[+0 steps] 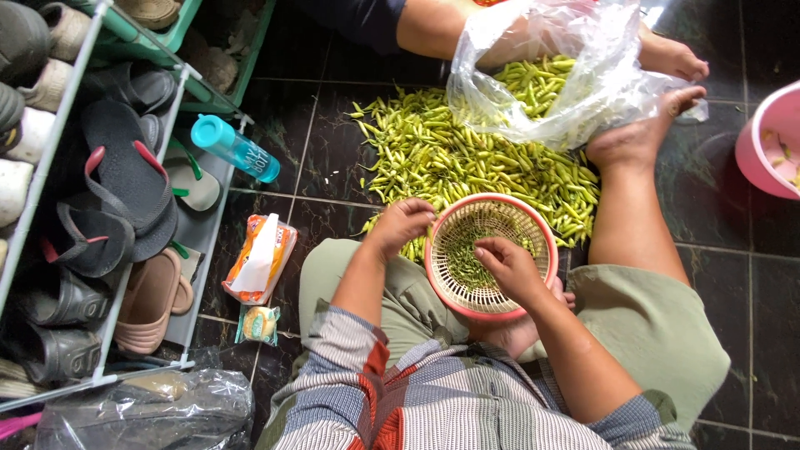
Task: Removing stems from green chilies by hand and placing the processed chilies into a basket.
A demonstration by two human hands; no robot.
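Both hands (pixel 402 225) curled at basket (pixel 533 218)

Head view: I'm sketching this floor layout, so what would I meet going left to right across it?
Shoe rack → blue bottle → tissue packet → left hand → pink basket → right hand → pink bucket.

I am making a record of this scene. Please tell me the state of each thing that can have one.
left hand: at basket rim, fingers pinched
right hand: inside basket
basket: partly filled with green stems
green chillies: heaped on floor
plastic bag: open
blue bottle: capped, lying down
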